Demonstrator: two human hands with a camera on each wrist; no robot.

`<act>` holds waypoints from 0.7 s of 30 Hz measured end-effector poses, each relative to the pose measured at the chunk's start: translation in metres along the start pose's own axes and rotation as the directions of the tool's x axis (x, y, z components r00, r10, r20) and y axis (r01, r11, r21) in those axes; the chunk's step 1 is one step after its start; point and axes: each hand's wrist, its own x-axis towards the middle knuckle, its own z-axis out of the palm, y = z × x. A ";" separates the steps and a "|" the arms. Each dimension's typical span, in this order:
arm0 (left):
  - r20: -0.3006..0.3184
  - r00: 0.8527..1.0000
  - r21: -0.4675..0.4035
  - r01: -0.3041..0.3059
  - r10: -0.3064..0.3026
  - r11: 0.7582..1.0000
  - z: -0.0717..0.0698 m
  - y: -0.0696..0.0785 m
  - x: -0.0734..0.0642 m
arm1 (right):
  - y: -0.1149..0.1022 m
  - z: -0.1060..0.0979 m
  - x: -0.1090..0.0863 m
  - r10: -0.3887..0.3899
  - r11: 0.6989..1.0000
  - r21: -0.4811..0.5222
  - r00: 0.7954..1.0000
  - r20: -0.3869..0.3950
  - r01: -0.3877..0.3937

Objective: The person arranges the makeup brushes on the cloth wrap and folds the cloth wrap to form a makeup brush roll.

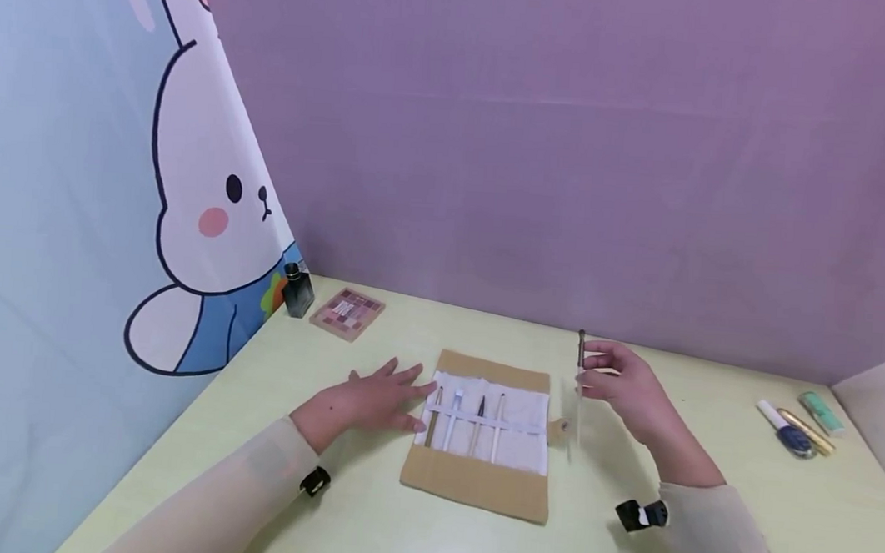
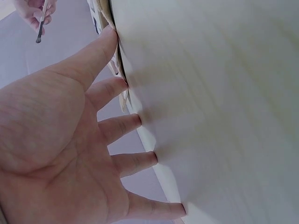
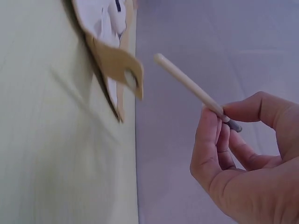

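A tan fabric brush roll [image 1: 477,485] with a white lining lies unrolled on the table. Several slender makeup brushes [image 1: 498,434] stand side by side under its white band. My left hand [image 1: 376,400] is spread flat at the roll's left edge, thumb and index fingertip touching that edge, the other fingertips on the table in the left wrist view. Right of the roll, my right hand [image 1: 631,395] pinches a makeup brush [image 3: 189,85] near its dark head, between thumb and fingers. Its pale handle points down, above the table. Beside it juts the roll's snap tab [image 3: 117,65].
At the back left are a dark glass bottle [image 1: 298,291] and a pink makeup palette [image 1: 347,313]. On the far right lie a dark blue and white item [image 1: 793,439], a gold tube [image 1: 806,433] and a green box [image 1: 822,412]. A purple backdrop [image 1: 538,165] rises behind the table.
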 end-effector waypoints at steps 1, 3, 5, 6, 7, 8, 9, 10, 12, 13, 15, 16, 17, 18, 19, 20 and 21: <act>-0.001 1.000 0.003 -0.002 0.002 1.000 0.001 0.000 0.000 | 0.000 0.003 0.000 -0.003 1.000 0.013 1.000 0.000 0.003; -0.002 1.000 0.011 -0.003 0.003 1.000 0.002 0.000 0.000 | -0.002 0.009 0.001 -0.012 0.999 0.039 1.000 0.001 0.012; -0.005 1.000 0.024 -0.001 0.001 1.000 0.002 0.000 0.001 | -0.004 0.016 0.002 -0.024 0.998 0.063 1.000 0.003 0.023; -0.005 1.000 0.027 -0.001 0.001 1.000 0.002 0.000 0.001 | -0.005 0.019 0.003 -0.027 0.997 0.075 1.000 0.001 0.027; -0.004 1.000 0.028 0.001 -0.001 1.000 0.001 0.000 0.001 | -0.006 0.022 0.004 -0.031 0.996 0.085 1.000 -0.002 0.031; -0.006 1.000 0.026 0.001 -0.001 1.000 0.001 0.000 0.001 | -0.006 0.025 0.005 -0.031 0.995 0.092 0.999 -0.005 0.032; -0.005 1.000 0.022 0.001 -0.001 1.000 0.000 0.000 0.001 | -0.007 0.028 0.006 -0.030 0.995 0.099 0.999 -0.010 0.031; -0.006 1.000 0.019 0.001 0.000 1.000 0.000 0.000 0.001 | -0.008 0.031 0.007 -0.026 0.994 0.101 1.000 -0.018 0.027; -0.004 1.000 0.010 0.001 -0.001 1.000 0.000 0.000 0.001 | -0.007 0.036 0.010 -0.013 0.994 0.106 0.999 -0.032 0.016; -0.004 1.000 0.007 0.001 -0.001 1.000 0.000 0.000 0.001 | -0.007 0.038 0.011 -0.004 0.994 0.107 0.999 -0.039 0.009; -0.004 1.000 0.001 0.000 0.000 1.000 0.000 0.000 0.000 | -0.007 0.042 0.013 0.011 0.994 0.110 0.998 -0.056 -0.005; -0.004 1.000 -0.001 0.001 -0.001 1.000 0.000 0.000 0.000 | -0.006 0.043 0.015 0.020 0.994 0.111 0.998 -0.064 -0.013; -0.002 1.000 -0.002 0.001 -0.001 1.000 0.000 0.000 0.000 | -0.006 0.045 0.016 0.025 0.993 0.117 0.997 -0.072 -0.017; -0.004 1.000 -0.003 -0.001 0.001 1.000 0.000 0.000 -0.001 | -0.006 0.046 0.017 0.031 0.992 0.122 0.996 -0.082 -0.021; -0.004 1.000 -0.001 -0.002 0.002 1.000 0.000 0.000 -0.001 | -0.006 0.047 0.019 0.035 0.992 0.124 0.995 -0.092 -0.023; -0.006 1.000 0.003 -0.003 0.003 1.000 0.000 0.001 -0.001 | -0.006 0.048 0.020 0.038 0.992 0.126 0.994 -0.102 -0.025; -0.007 1.000 0.008 -0.004 0.004 1.000 0.000 0.001 -0.001 | -0.005 0.049 0.021 0.043 0.992 0.123 0.993 -0.110 -0.030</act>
